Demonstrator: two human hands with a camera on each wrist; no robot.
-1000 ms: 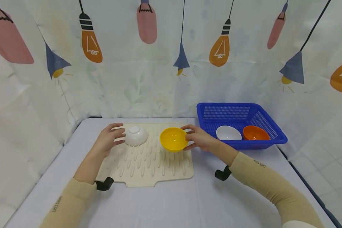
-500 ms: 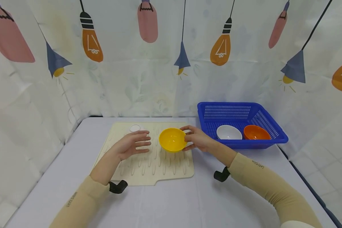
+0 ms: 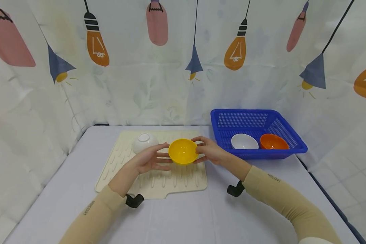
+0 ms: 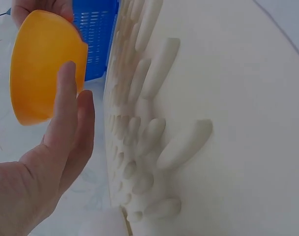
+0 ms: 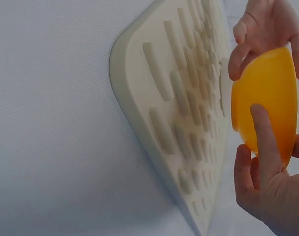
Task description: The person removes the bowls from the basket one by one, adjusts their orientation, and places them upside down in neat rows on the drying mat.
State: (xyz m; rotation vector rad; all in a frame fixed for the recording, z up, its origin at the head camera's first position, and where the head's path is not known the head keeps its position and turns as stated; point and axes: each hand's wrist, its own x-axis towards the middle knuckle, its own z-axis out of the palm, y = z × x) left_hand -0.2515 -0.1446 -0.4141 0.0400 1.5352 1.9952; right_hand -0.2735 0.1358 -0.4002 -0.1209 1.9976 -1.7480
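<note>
A small yellow bowl (image 3: 183, 151) is held above a cream mat (image 3: 187, 184), its inside facing the head camera. My right hand (image 3: 211, 151) grips it by its right side, with thumb and fingers around the rim and wall. On the bowl's other side is my left hand (image 3: 150, 159), fingers nearly straight and spread; whether they touch it I cannot tell. In the left wrist view, those fingers (image 4: 66, 98) overlap the bowl's wall. A white bowl (image 3: 144, 142) lies upside down on the mat behind my left hand, partly covered by it.
At the back right of the white-covered table stands a blue perforated basket (image 3: 262, 155). Inside it sit a white bowl (image 3: 244, 141) and an orange bowl (image 3: 273, 142). The mat has raised ridges. A patterned curtain (image 3: 170, 88) hangs behind the table.
My left hand has moved right, from beside the upturned white bowl to the yellow bowl's left side. The right hand keeps its grip on the yellow bowl, which has shifted slightly left and nearer.
</note>
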